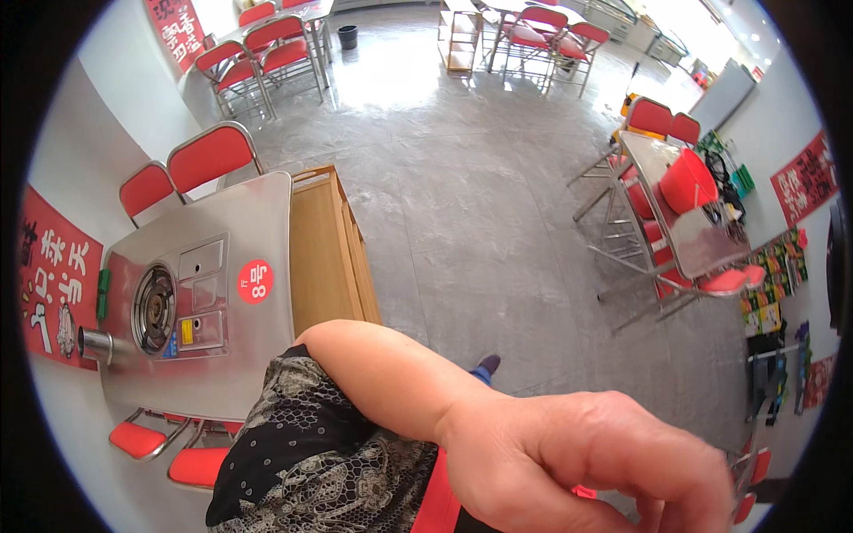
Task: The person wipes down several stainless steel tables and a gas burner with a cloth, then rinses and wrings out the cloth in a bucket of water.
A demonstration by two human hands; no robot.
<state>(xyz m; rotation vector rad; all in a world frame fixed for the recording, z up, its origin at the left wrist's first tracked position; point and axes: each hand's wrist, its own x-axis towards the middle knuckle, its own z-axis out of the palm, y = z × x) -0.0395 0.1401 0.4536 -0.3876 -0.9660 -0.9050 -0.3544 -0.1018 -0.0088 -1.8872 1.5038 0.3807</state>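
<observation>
My left hand (586,460) is close to the camera at the lower right, its bare forearm crossing in front of my body from the patterned black sleeve (333,446). Its fingers bend downward and the fingertips run to the bottom edge, so whether they grip anything is hidden. A small bit of pink-red material (585,492) shows behind the hand, and a red strip of cloth (436,496) lies beside the sleeve. My right hand is out of view. At the left stands a metal-topped table (260,360) with a built-in gas burner (154,308).
A wooden cabinet (323,260) adjoins the left table. Across the grey tiled floor (466,220), another table (700,250) bears a red bucket (690,180). Red folding chairs (212,156) stand around the tables. A shoe (490,363) shows beyond my forearm. A wooden shelf rack (460,43) stands farther back.
</observation>
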